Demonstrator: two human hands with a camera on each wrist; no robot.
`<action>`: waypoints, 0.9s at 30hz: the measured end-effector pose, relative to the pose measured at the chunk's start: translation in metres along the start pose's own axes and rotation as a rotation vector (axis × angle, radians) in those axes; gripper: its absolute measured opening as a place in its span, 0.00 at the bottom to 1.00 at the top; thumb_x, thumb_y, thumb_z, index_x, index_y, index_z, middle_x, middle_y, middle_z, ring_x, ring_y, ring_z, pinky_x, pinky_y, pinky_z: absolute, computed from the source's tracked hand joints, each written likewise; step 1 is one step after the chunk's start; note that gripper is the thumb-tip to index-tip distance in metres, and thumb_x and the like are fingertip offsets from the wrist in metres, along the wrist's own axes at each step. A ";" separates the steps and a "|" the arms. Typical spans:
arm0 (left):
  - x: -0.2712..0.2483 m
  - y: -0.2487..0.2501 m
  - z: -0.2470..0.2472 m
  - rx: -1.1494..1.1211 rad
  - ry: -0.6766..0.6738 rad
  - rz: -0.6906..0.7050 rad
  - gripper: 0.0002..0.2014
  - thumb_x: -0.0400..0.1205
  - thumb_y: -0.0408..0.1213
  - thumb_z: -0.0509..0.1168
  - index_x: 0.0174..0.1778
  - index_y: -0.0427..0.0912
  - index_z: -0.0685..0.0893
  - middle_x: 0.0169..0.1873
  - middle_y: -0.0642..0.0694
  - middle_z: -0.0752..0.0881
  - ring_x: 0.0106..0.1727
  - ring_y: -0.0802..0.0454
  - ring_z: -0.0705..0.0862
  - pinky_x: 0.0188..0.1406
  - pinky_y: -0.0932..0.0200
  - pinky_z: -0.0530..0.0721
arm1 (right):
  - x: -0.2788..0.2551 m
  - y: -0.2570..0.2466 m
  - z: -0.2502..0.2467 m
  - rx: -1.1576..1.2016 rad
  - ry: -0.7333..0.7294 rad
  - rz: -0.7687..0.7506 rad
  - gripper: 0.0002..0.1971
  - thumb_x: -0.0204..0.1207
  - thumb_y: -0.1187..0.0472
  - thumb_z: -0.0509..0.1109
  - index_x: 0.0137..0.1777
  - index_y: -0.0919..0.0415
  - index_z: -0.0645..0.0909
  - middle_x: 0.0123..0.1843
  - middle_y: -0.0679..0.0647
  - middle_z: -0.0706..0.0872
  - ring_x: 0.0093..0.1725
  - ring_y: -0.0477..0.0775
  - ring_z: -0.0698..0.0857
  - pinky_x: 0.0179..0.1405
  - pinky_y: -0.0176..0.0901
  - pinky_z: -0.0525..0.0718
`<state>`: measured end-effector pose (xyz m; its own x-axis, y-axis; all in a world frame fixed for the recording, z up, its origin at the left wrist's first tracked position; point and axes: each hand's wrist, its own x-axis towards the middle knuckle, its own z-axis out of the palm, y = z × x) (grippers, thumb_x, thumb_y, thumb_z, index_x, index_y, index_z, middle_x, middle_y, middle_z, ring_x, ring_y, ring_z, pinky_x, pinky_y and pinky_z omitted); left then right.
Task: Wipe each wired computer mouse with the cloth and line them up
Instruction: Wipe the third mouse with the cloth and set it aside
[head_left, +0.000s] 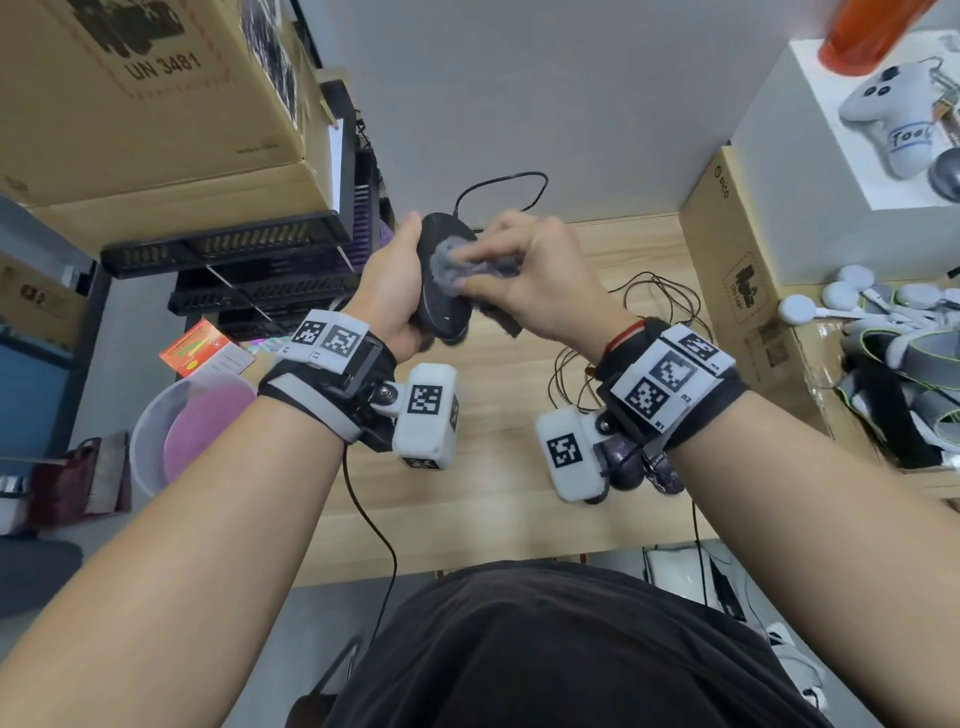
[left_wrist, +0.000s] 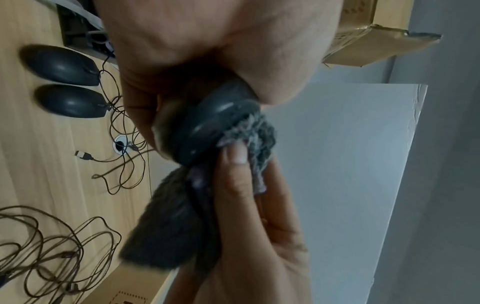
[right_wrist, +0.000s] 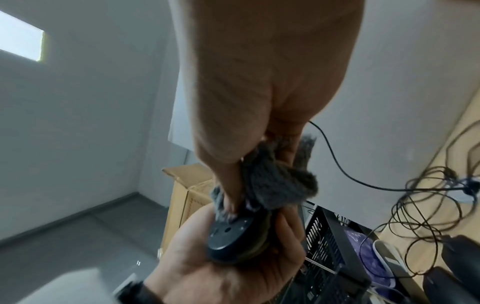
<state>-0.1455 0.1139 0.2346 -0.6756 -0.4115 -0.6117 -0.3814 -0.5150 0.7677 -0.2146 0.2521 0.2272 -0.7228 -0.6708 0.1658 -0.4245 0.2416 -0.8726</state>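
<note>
My left hand grips a black wired mouse and holds it tilted above the wooden desk. Its cable loops up behind it. My right hand pinches a grey cloth and presses it against the mouse's face. In the left wrist view the held mouse meets the cloth under my right thumb. The right wrist view shows the mouse's underside below the cloth. Two more black mice lie side by side on the desk.
Tangled cables lie on the desk to the right, with a loose USB plug. Cardboard boxes and black trays crowd the left. Another box with grey gear stands on the right. A pink-lined tub sits lower left.
</note>
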 end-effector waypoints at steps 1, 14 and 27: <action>0.000 0.000 -0.001 0.002 -0.005 -0.008 0.29 0.88 0.62 0.57 0.70 0.39 0.83 0.52 0.34 0.93 0.44 0.39 0.94 0.44 0.45 0.92 | -0.004 -0.003 0.000 0.055 -0.084 -0.015 0.11 0.66 0.62 0.84 0.47 0.52 0.92 0.40 0.47 0.83 0.37 0.55 0.87 0.38 0.50 0.87; -0.007 -0.002 -0.001 -0.028 -0.113 -0.015 0.24 0.91 0.58 0.54 0.57 0.41 0.87 0.41 0.39 0.90 0.35 0.43 0.87 0.36 0.54 0.87 | 0.014 0.013 -0.034 0.523 0.135 0.263 0.06 0.82 0.69 0.65 0.50 0.57 0.79 0.43 0.53 0.86 0.38 0.48 0.86 0.34 0.40 0.84; -0.006 0.003 0.007 -0.037 -0.150 0.002 0.26 0.92 0.57 0.51 0.53 0.39 0.86 0.36 0.40 0.91 0.30 0.44 0.86 0.33 0.56 0.85 | 0.003 0.011 -0.015 0.065 0.010 0.114 0.16 0.67 0.52 0.81 0.53 0.52 0.83 0.49 0.48 0.90 0.47 0.52 0.90 0.48 0.59 0.89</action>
<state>-0.1470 0.1203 0.2423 -0.7639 -0.2974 -0.5728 -0.3584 -0.5426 0.7597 -0.2299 0.2629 0.2250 -0.7697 -0.6347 0.0683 -0.3036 0.2698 -0.9138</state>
